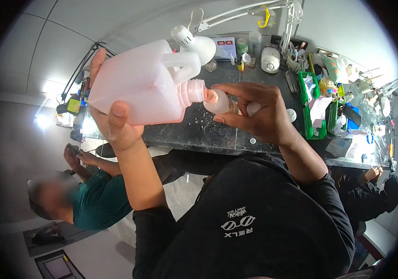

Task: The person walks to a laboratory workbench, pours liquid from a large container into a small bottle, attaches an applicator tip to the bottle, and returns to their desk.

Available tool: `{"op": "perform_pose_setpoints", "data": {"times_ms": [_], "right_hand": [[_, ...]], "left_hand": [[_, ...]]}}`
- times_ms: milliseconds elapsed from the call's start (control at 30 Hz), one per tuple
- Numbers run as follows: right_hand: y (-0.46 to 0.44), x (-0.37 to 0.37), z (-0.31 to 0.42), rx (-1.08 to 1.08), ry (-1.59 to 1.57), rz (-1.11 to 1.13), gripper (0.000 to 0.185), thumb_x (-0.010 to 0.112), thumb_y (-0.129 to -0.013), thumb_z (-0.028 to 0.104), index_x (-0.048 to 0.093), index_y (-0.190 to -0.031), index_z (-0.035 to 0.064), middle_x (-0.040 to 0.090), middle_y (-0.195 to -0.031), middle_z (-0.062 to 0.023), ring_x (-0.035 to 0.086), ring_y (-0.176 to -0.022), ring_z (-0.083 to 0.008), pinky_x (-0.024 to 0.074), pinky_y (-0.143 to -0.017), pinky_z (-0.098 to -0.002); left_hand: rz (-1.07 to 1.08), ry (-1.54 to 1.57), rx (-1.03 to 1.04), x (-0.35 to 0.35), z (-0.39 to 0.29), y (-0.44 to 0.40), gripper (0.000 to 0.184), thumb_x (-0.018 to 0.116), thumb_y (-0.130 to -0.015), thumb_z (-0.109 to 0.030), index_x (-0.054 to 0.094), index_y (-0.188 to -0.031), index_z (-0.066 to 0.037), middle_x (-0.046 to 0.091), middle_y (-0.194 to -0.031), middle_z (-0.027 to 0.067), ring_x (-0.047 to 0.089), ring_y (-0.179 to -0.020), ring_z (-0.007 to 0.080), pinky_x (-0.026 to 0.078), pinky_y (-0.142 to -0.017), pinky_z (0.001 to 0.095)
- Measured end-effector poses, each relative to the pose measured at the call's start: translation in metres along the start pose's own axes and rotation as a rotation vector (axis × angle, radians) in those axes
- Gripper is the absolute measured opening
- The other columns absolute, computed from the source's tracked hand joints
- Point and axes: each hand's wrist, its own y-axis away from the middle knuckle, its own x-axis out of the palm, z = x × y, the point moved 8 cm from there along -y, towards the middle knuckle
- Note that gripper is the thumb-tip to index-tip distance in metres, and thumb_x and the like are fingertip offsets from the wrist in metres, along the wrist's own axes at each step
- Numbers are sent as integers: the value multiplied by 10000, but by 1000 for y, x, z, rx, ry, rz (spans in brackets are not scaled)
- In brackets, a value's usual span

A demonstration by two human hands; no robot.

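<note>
My left hand (117,118) is closed around a large translucent jug (134,86) with pinkish liquid inside, tipped on its side. The threaded mouth points right, and a moulded handle is on the upper side. In my right hand (266,109) is a small translucent squeeze bottle (216,103), held between thumb and fingers. Its neck meets the jug's mouth, with a pinkish-orange tint where they touch. A small white cap (253,109) shows between the fingers of that hand. Both vessels are above the dark workbench (194,137).
A desk lamp (201,49) stands behind the jug. Green bins (317,125) of papers and tools line the right side, beside a white device (270,59). A small white cap (253,141) lies near the bench edge. Other people sit at left (99,195) and right (371,190).
</note>
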Motion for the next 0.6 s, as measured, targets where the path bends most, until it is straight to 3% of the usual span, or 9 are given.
{"op": "perform_pose_setpoints", "data": {"times_ms": [167,233,300,433,500,600], "right_hand": [[1,1,-1,-24,7,7,552,893,-704,135,714,-1221,59,649,-774,-13,429,-593,-55,382,-556,-235],[1,0,0,-31,3,5,549,892,-705,126,714,-1220,59,651,-779,-11,429,-594,-55,383,-559,-233],[1,0,0,28,-11,20,489,895,-728,190,732,-1175,77,732,-934,-52,461,-617,-98,447,-576,-252],[1,1,-3,39,-12,28,487,896,-724,186,733,-1170,76,732,-937,-50,460,-616,-97,449,-577,-251],[1,1,-1,-17,-16,16,546,894,-706,114,714,-1219,61,623,-752,-3,430,-603,-57,385,-566,-235],[2,2,-1,13,3,38,547,895,-706,118,714,-1219,60,597,-706,-4,444,-602,-64,403,-583,-242]], "left_hand": [[-1,-9,4,0,-3,-1,1059,859,-686,-416,353,-1463,98,617,-1184,148,637,-1094,248,536,-955,385],[48,-89,-31,1,-1,0,1099,838,-730,-512,295,-1507,45,577,-1268,119,584,-1192,271,486,-1028,424],[53,-83,-28,3,-3,0,1095,836,-733,-509,295,-1507,45,576,-1273,116,582,-1195,268,487,-1026,422],[60,-74,-26,4,-4,-1,1090,837,-731,-503,298,-1505,43,572,-1276,111,578,-1200,265,486,-1025,419],[56,-80,-31,5,-5,-2,1095,842,-724,-505,301,-1503,42,574,-1272,110,579,-1199,266,487,-1025,419],[47,-86,-45,4,-5,-1,1112,854,-707,-511,302,-1500,41,578,-1262,111,581,-1194,267,490,-1025,418]]}}
